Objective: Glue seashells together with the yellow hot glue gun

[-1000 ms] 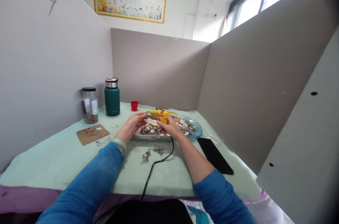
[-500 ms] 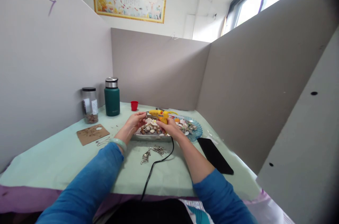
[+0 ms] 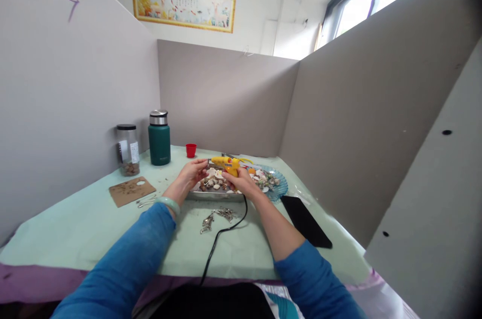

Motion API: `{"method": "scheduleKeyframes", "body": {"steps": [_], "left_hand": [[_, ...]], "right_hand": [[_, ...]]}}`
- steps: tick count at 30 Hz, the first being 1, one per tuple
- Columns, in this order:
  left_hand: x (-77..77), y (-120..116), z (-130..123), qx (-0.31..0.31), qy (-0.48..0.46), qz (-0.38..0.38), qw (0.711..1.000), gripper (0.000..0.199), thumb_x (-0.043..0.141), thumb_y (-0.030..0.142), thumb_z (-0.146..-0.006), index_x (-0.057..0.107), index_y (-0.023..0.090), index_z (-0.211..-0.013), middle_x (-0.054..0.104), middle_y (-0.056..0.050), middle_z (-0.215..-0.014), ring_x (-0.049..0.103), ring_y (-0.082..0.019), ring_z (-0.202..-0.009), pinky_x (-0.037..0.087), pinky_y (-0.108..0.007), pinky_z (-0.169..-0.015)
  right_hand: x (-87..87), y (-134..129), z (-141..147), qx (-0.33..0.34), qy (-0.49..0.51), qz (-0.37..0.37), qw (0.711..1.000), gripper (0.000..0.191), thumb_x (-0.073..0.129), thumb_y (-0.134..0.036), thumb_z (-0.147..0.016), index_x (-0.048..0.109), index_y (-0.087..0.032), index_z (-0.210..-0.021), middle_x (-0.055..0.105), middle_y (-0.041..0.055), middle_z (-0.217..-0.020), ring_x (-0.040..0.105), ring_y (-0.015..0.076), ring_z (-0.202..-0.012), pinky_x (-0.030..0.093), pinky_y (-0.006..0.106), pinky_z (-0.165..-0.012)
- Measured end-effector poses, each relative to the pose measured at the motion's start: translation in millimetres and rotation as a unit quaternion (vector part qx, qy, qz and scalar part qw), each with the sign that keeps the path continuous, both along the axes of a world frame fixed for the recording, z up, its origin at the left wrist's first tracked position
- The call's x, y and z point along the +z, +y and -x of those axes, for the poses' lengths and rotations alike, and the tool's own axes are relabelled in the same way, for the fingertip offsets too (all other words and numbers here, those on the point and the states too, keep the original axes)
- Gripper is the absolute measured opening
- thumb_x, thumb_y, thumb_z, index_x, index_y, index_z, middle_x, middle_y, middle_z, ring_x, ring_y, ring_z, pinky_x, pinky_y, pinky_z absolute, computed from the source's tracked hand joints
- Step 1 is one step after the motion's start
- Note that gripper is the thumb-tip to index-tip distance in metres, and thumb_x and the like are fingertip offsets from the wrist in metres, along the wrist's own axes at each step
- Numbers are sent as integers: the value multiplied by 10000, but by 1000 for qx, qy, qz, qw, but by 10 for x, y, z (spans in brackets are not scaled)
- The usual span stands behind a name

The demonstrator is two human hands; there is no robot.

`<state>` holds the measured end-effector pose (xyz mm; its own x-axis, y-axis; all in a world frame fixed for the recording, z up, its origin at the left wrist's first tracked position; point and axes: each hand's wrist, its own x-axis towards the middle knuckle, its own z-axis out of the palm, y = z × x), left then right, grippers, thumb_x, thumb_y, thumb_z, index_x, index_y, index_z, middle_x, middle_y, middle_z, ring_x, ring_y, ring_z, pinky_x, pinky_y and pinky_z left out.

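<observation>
My right hand (image 3: pixel 241 181) is wrapped round the handle of a yellow glue gun (image 3: pixel 226 162), its nozzle pointing left. At the nozzle tip, my left hand (image 3: pixel 194 172) has its fingers pinched together; whatever they hold is too small to make out. Both hands are over a metal tray (image 3: pixel 214 197) of shells and small pieces. A black cord (image 3: pixel 222 231) runs from the gun side down to the table's front edge. Just in front of the tray lie small metal clips (image 3: pixel 208 222).
A blue scalloped plate (image 3: pixel 283 186) with shells stands right of the tray, a black flat object (image 3: pixel 307 221) nearer me. To the left are a brown board (image 3: pixel 126 194), a jar (image 3: pixel 128 150), a green bottle (image 3: pixel 159 143) and a red cup (image 3: pixel 191 150). Partitions enclose the table.
</observation>
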<state>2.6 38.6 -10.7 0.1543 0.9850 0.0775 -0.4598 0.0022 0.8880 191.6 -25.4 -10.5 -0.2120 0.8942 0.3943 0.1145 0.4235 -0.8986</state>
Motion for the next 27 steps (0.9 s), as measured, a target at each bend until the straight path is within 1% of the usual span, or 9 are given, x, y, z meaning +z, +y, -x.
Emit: {"method": "scheduleKeyframes", "body": {"steps": [4,14,17,20,27], "left_hand": [[14,-14,-6,7,-4,3,1000,152,624,48,-726,596,118,-859,586,12,-573,522,-72,-409,494,-225,-496],[0,-2,7,-2,-3,-3,1000,179,674,78,-696,601,122,-853,596,12,-600,529,-71,-422,500,-227,-502],[8,-6,4,-5,-6,-3,1000,187,667,67,-695,597,121,-860,595,16,-596,527,-70,-417,497,-223,-499],[9,1,1,-2,-9,-1,1000,178,659,61,-698,593,118,-853,589,17,-583,522,-68,-410,492,-219,-492],[-9,22,9,-11,-14,-3,1000,179,661,66,-701,601,119,-860,596,13,-595,522,-65,-414,499,-222,-505]], "right_hand": [[9,-7,6,-1,-2,8,1000,278,666,-443,-694,573,-182,-706,498,-30,-473,422,99,-394,327,227,-397],[-29,31,-14,-1,1,-17,1000,264,624,-435,-743,565,-179,-746,486,-40,-494,416,87,-398,339,217,-401],[-30,36,-15,6,-12,-12,1000,268,628,-433,-742,565,-173,-763,481,-44,-484,411,84,-396,334,211,-399],[-34,52,-17,-2,-26,-3,1000,270,635,-426,-736,555,-168,-743,481,-43,-485,415,81,-401,335,205,-399],[-32,59,-21,-3,-27,-3,1000,270,626,-428,-742,555,-168,-756,483,-41,-501,420,83,-406,345,207,-404]]}}
